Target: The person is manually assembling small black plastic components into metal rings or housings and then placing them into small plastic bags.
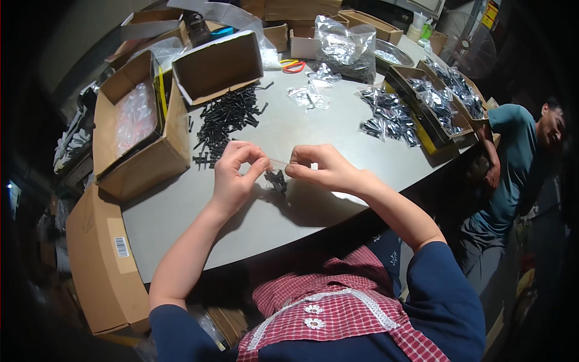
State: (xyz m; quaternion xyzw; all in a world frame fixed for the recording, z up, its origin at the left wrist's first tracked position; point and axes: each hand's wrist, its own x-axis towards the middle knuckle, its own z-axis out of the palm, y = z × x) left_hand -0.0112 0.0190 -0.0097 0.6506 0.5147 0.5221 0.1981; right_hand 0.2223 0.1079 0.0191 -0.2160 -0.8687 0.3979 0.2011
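Both my hands pinch the top edge of a small see-through plastic bag (276, 180), which hangs just above the grey table (163, 220) with dark parts inside. A thin reddish line runs along its top between my fingers. My left hand (236, 172) grips the left end between thumb and forefinger. At the right end, my right hand (322, 168) is closed the same way. Just beyond my left hand lies a heap of black screw-like parts (226, 117), spilling from a tipped cardboard box (217, 67). The exact shape of the bagged parts cannot be made out.
At left stands a cardboard box (172, 142) of empty plastic bags (136, 114). Filled bags (389, 114) lie at right beside open boxes (431, 136). Farther back are red-handled scissors (294, 65) and a large bag of parts (347, 51). A person (512, 157) is at the right.
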